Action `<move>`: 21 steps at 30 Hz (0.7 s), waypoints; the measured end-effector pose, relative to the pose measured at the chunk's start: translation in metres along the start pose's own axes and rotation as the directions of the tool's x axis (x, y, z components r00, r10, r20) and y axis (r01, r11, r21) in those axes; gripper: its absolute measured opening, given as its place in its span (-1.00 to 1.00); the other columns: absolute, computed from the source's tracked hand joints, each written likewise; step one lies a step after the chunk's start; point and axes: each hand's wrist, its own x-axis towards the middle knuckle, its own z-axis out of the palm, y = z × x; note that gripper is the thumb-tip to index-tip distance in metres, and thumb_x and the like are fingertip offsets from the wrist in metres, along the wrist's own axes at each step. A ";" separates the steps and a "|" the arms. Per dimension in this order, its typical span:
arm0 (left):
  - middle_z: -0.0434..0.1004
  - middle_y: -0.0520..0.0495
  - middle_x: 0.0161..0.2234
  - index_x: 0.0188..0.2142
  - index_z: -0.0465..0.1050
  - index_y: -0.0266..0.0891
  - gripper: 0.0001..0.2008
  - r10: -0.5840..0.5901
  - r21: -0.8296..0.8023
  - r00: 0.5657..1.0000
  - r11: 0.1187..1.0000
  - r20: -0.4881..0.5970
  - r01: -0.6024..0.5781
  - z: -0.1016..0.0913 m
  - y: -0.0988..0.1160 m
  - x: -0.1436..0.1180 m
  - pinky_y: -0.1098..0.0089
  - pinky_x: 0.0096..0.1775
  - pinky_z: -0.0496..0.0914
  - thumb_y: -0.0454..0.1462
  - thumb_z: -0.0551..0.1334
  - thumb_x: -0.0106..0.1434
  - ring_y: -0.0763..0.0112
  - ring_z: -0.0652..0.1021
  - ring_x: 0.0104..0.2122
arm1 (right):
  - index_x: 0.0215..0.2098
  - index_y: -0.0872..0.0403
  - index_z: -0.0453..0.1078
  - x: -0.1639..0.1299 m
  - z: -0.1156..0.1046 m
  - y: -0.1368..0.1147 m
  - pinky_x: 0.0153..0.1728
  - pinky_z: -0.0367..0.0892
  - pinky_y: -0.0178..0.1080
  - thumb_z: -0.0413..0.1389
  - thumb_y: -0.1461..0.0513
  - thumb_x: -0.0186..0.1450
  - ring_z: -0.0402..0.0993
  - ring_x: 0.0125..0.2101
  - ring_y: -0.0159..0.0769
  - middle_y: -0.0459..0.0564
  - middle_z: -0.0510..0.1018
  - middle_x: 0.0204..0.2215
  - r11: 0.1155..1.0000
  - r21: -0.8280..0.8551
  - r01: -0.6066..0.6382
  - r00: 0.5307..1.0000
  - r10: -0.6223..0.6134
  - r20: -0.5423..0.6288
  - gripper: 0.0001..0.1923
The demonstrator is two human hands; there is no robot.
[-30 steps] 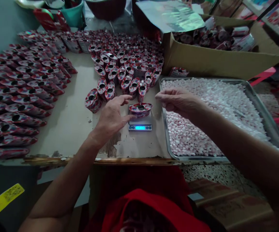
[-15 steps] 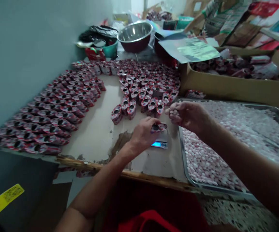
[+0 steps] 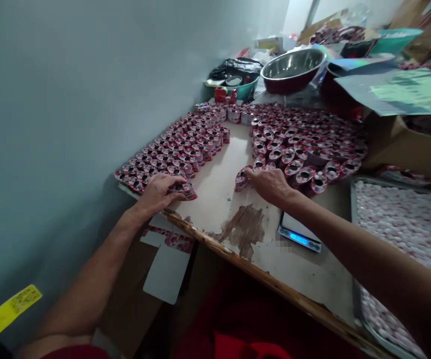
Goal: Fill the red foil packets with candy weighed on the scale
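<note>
My left hand (image 3: 156, 193) is closed around a small red-and-white printed oval container (image 3: 188, 191) with a dark opening in its top. It is at the front end of the left block of similar containers (image 3: 174, 155), by the table edge. Across the bare strip, the fingers of my right hand (image 3: 269, 183) pinch the rim of another oval container (image 3: 241, 180), in front of the right group of containers (image 3: 293, 149). The right forearm passes over a small scale (image 3: 300, 240) with a lit blue display.
A metal tray (image 3: 355, 279) full of small whitish-pink pieces lies on the right. Behind it stands a cardboard box (image 3: 398, 147) under printed sheets (image 3: 402, 92). A steel bowl (image 3: 293, 70) and a teal basin (image 3: 248, 89) are at the back. The table's wooden edge (image 3: 230, 253) is worn.
My left hand has carried its container from above the scale to the left block's front. My right hand, which held whitish pieces, has moved left onto another container. The view has turned left.
</note>
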 end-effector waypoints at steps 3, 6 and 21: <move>0.72 -0.15 -0.01 0.07 0.66 -0.03 -0.65 0.067 0.096 0.995 0.993 0.074 -0.074 0.003 -0.019 -0.013 -0.11 0.31 0.25 -0.21 0.40 0.29 0.00 0.57 0.09 | 0.16 0.07 0.51 0.008 -0.001 -0.003 -0.36 0.13 -0.18 -0.08 0.34 0.56 0.71 -0.18 0.05 0.21 0.72 -0.21 0.995 -0.067 0.078 0.997 -0.078 0.005 -0.63; 0.73 -0.09 0.06 0.09 0.63 0.03 -0.65 0.170 0.114 0.980 0.977 0.100 -0.181 0.012 -0.037 -0.028 -0.22 0.39 0.10 -0.29 0.27 0.35 0.01 0.56 0.16 | 0.13 0.08 0.52 0.007 -0.007 -0.005 -0.34 0.15 -0.18 -0.09 0.33 0.59 0.70 -0.14 0.01 0.21 0.73 -0.15 0.994 -0.072 0.088 0.995 -0.084 0.052 -0.64; 0.41 0.30 0.39 0.42 0.28 0.50 -0.36 0.352 0.066 0.894 0.935 -0.276 -0.348 0.025 -0.039 -0.020 -0.16 0.43 0.20 0.11 0.34 0.40 -0.07 0.50 0.35 | 0.04 0.10 0.60 -0.151 -0.030 0.034 -0.36 0.21 -0.19 0.02 0.19 0.57 0.69 -0.26 0.02 0.25 0.73 -0.26 0.911 -0.107 -0.399 0.863 0.412 0.293 -0.68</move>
